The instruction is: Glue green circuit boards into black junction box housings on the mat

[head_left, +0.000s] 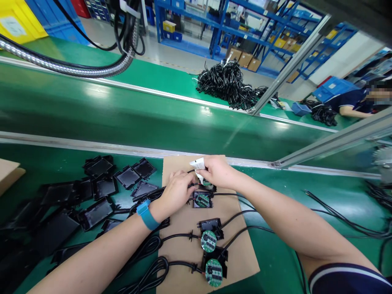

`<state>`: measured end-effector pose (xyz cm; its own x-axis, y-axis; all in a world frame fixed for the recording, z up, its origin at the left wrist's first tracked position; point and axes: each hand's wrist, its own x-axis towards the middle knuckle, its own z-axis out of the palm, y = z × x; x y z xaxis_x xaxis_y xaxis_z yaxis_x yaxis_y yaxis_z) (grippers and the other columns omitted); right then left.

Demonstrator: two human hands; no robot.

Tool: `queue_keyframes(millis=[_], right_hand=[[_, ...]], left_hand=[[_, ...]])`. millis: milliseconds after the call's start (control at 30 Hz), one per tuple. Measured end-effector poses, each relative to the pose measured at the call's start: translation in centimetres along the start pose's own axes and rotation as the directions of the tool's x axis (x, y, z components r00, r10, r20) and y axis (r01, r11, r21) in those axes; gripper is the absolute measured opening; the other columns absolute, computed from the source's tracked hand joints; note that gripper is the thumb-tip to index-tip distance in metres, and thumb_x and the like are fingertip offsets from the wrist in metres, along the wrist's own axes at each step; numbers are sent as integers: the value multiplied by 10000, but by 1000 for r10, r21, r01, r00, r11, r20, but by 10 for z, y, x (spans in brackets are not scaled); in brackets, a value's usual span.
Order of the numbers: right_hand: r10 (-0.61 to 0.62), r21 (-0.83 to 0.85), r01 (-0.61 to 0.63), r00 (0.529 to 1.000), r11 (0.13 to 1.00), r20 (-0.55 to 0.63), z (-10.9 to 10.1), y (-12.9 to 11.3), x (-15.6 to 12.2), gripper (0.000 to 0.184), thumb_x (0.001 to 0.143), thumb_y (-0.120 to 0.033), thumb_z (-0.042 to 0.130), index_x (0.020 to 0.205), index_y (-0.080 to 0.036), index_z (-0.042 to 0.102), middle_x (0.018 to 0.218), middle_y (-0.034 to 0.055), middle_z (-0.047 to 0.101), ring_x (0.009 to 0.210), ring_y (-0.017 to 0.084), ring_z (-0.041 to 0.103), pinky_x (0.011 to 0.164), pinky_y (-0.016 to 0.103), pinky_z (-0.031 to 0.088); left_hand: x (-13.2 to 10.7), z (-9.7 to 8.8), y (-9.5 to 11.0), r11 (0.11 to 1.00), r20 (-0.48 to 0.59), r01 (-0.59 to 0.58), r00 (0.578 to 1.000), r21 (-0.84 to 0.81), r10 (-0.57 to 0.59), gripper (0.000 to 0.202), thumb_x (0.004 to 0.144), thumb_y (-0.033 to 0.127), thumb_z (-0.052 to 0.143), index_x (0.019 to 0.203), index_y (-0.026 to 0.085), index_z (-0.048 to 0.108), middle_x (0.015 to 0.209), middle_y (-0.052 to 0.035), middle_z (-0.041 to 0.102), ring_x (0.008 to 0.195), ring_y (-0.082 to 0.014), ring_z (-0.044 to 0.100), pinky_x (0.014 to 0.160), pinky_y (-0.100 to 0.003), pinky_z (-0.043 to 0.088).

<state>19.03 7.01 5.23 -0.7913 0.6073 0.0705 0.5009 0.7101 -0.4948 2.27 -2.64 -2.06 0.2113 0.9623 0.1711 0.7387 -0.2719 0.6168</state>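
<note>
My left hand (177, 191), with a blue wristband (147, 214), is closed on a black cable at the left side of a small black housing holding a round green circuit board (202, 200). Just above that housing, my right hand (217, 170) pinches a white paper tag (197, 165) by another unit. Two more housings with round green boards (208, 240) (213, 272) and coiled black cables lie lower on the brown cardboard sheet (183, 222).
Several empty black plastic shells (98, 190) are heaped at the left on the green bench. A green conveyor belt (128, 116) runs behind, with a pile of black cables (228, 83) beyond. Loose cables (343, 212) trail at right. Another person (357, 104) sits far right.
</note>
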Motion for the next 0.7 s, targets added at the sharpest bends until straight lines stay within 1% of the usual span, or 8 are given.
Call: queue_keyframes(millis=[67, 333, 500, 700], right_hand=[[2, -2, -2, 1000, 1000, 15, -1, 0, 0, 83, 846, -87, 652, 852, -156, 698, 791, 21, 662, 725, 139, 560, 663, 231, 346], [-11, -56, 10, 1000, 998, -12, -8, 3, -2, 63, 847, -109, 649, 803, -147, 674, 788, 35, 658, 707, 148, 553, 669, 243, 352], [2, -61, -1, 1000, 998, 11, -9, 4, -4, 76, 845, -100, 650, 868, -153, 699, 804, 35, 672, 736, 156, 571, 692, 245, 367], [20, -75, -18, 1000, 997, 15, -15, 0, -9, 105, 847, -84, 635, 886, -152, 704, 808, 37, 671, 733, 158, 576, 688, 249, 378]], left_hand=[[0, 0, 0, 1000, -2, 0, 1000, -3, 0, 108, 871, 256, 731, 896, 210, 636, 890, -23, 678, 924, -236, 557, 812, -361, 380], [-1, 3, -2, 1000, -19, 6, 1000, -3, -6, 126, 855, 237, 742, 904, 205, 630, 878, -28, 655, 909, -232, 559, 835, -365, 397], [0, 4, -3, 1000, -22, 18, 1000, -10, -18, 132, 846, 230, 749, 906, 207, 634, 878, -26, 653, 927, -235, 563, 849, -372, 409], [-1, 4, -3, 1000, -19, 16, 1000, -10, -16, 122, 858, 249, 733, 933, 207, 647, 900, -39, 655, 942, -242, 572, 846, -374, 426]])
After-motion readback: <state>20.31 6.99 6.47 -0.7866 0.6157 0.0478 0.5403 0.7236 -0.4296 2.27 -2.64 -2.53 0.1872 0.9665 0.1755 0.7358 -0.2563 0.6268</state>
